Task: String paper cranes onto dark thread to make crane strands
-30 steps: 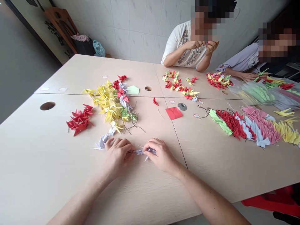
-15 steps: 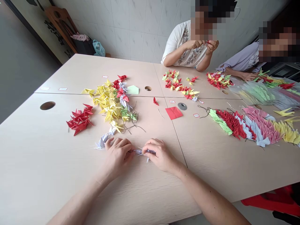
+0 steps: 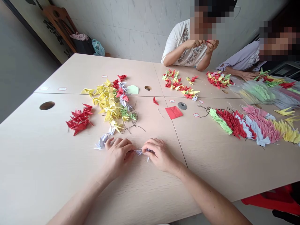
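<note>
Near the table's front, my left hand (image 3: pixel 120 153) and my right hand (image 3: pixel 159 154) pinch a small bunch of pale lilac folded paper cranes (image 3: pixel 138 152) between them. The fingers cover most of the bunch. Just beyond my left hand lie more white-lilac paper cranes (image 3: pixel 102 141), joining a heap of yellow paper cranes (image 3: pixel 107 100). Green cranes and loose dark thread (image 3: pixel 133 125) rest at the heap's right edge. To the left sits a pile of red paper cranes (image 3: pixel 79 120).
A red paper square (image 3: pixel 173 112), a single red crane (image 3: pixel 155 101) and a metal grommet (image 3: pixel 182 106) lie ahead. Bundled coloured cranes (image 3: pixel 243 125) and plastic bags (image 3: pixel 260 90) are at the right. Two people sit across the table (image 3: pixel 58 162), one holding something small and red.
Both hands stay in nearly the same place, still pinching the lilac cranes. The picture has shifted very slightly; nothing else has visibly moved.
</note>
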### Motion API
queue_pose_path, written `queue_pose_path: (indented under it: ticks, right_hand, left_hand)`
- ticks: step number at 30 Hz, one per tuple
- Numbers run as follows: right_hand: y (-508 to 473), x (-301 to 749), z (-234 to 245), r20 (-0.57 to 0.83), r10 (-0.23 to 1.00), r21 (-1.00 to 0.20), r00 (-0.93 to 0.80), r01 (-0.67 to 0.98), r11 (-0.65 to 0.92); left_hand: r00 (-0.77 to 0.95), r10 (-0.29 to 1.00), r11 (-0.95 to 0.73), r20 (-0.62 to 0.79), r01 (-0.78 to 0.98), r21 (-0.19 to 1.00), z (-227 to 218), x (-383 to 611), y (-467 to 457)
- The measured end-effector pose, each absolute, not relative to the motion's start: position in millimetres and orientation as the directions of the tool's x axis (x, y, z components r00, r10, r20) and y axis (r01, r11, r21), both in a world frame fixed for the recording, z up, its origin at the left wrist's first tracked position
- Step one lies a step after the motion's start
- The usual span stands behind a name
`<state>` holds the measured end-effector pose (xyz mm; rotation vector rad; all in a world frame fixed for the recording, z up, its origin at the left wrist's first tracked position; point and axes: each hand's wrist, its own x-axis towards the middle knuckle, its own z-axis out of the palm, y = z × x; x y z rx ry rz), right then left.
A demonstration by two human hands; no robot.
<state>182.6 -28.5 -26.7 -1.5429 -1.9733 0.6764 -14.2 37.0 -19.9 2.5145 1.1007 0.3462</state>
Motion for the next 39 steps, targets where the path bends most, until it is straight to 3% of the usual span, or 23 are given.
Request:
queue_pose_path:
  ticks: [9, 17, 39]
  right_hand:
    - [-28.4, 182.3, -24.9, 0.106, 0.973, -0.659, -0.203, 0.719, 0.222]
    - [-28.2, 180.0, -22.2, 0.156, 0.959, -0.556, -0.237, 0.782, 0.283]
    - [-28.7, 205.4, -11.5, 0.146, 0.961, -0.656, -0.235, 0.704, 0.272]
  left_hand:
    - [0.675, 0.734, -0.636, 0.074, 0.645, 0.423, -21.3, -15.1, 37.5]
    - [0.670, 0.738, -0.634, 0.078, 0.649, 0.421, -18.7, -14.0, 36.4]
    - [0.674, 0.727, -0.659, 0.130, 0.633, 0.405, -25.6, -16.1, 36.4]
